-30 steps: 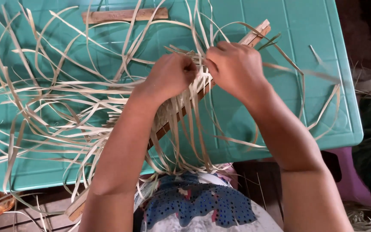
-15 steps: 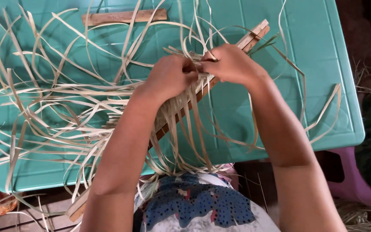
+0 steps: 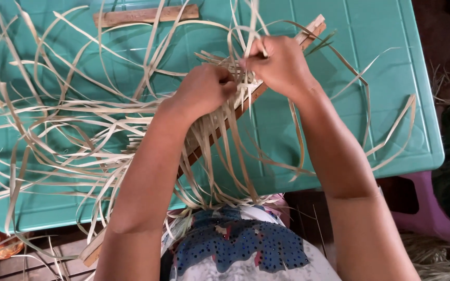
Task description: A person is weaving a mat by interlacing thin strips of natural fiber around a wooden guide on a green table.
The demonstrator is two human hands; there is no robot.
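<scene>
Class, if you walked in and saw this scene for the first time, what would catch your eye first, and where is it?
First, the tangle of pale flat strips fanning over the teal table, thickest at its left. At the centre, the left hand and right hand pinch strips against a long wooden slat lying diagonally. A shorter wooden piece lies at the table's far edge.

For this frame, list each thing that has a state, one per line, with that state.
Left hand: closed on the pale strips at the long wooden slat.
Right hand: pinching one strip, pulled upward.
Pale strips: loose, curled, spread over the table.
Long wooden slat: lying diagonally, strips attached.
Short wooden slat: flat, untouched.
Teal table: upright.
</scene>
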